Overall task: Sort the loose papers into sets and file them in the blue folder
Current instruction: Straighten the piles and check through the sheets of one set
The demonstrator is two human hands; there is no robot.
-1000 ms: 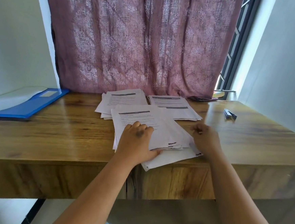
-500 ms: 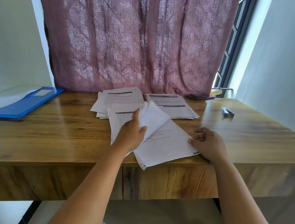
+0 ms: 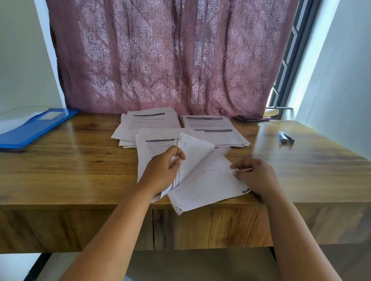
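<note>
2 hands [image 3: 163, 169] [image 3: 256, 176] — near paper stack [image 3: 201, 181]

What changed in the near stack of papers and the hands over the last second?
The left hand, earlier pressed flat on the near stack, has taken hold of its top sheets and folded them up and leftward, baring a mostly blank page. The right hand stays at that page's right edge. The two far stacks, blue folder and stapler have not moved.
</note>
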